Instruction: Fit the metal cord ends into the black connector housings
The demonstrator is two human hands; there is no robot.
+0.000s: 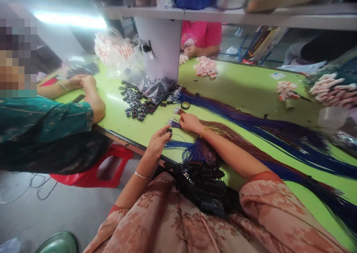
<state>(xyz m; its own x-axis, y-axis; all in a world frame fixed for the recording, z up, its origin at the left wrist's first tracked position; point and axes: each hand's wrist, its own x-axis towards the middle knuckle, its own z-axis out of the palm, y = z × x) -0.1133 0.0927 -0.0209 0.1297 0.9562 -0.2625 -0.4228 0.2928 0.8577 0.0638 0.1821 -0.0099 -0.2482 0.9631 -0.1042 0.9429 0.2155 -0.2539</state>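
Observation:
Between the thumb and fingers of my left hand (156, 141) is a small black plastic connector housing (169, 131), held just above the table's near edge. My right hand (191, 122) is closed at the metal-tipped ends of a bundle of brown wires (223, 128); whether it grips one wire or several I cannot tell. Blue and purple wires (177, 145) lie below it and hang toward my lap. On my lap rests a heap of black connectors (206, 188) with wires attached. A loose pile of black connector housings (136, 102) spreads beyond my left hand.
A roll of tape (185, 105) lies past my right hand. Long blue wire bundles (240, 115) stretch right across the green table (237, 82). A co-worker in a teal sleeve (44, 113) sits left; another in a pink shirt (208, 37) sits opposite. A shelf (251, 18) crosses overhead.

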